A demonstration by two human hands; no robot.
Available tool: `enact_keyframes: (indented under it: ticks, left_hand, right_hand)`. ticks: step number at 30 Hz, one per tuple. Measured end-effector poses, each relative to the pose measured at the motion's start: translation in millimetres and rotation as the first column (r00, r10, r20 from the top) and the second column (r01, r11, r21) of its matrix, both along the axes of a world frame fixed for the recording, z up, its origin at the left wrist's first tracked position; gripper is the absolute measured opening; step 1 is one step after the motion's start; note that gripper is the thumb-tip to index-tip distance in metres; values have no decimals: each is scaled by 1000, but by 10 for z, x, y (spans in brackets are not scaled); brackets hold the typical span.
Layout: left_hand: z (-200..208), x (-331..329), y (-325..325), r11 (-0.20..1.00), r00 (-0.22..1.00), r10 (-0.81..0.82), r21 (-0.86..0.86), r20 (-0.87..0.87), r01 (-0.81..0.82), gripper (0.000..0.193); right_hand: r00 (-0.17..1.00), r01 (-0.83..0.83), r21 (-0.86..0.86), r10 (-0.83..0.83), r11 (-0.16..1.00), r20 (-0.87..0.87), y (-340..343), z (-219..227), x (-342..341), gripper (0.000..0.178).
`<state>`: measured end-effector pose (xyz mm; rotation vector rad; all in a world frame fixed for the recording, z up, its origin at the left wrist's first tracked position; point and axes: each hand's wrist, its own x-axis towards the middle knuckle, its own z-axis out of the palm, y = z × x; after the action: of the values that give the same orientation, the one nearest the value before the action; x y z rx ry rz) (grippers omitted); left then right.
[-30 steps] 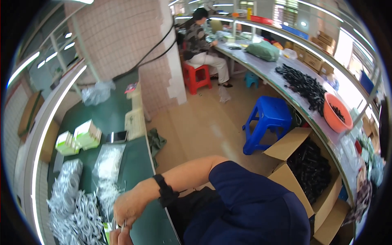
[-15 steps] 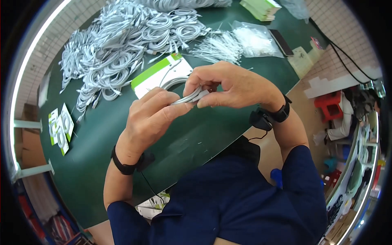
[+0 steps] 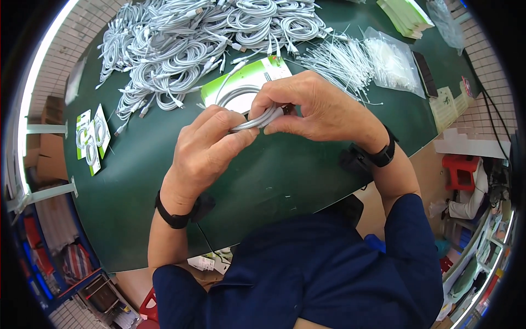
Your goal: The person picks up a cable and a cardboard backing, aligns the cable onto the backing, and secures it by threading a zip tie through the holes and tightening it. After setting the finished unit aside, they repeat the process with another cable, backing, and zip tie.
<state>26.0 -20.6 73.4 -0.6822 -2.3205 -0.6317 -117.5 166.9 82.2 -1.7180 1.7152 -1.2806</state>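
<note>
On table point(image 3: 131, 219): cable pile point(image 3: 164, 63) behind card point(image 3: 278, 68) | ties point(image 3: 339, 61) right of pile | carded coils point(image 3: 90, 143) far left

I can read no words or numbers; the print on the flat, rectangular green-and-white card point(image 3: 278, 68) just beyond my right hand point(image 3: 315, 107) is too small.

Worn on the head, as the left of 2 wide fisheye cameras. Looks steeply down, close above the bare left hand point(image 3: 204, 143) and bare right hand point(image 3: 313, 108). Takes in the smooth dark-green tabletop point(image 3: 235, 192) beneath the 2 hands, the navy-blue cloth shirt point(image 3: 339, 274) on their near side, and, well right of the right hand, a red plastic stool point(image 3: 461, 162). Bends straight edges toward the rim.
</note>
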Motion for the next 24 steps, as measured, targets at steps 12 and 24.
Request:
enact_keyframes:
  ticks: [12,24]
  left_hand:
    - [-39,62,-129,999,989,28,21,143,-32,21]
    - [-11,64,-119,999,974,44,11,224,-48,22]
  right_hand:
    - [993,25,101,-37,995,114,-96,-140,67,33]
    - [994,36,123,-47,992,94,-97,-168,80,32]
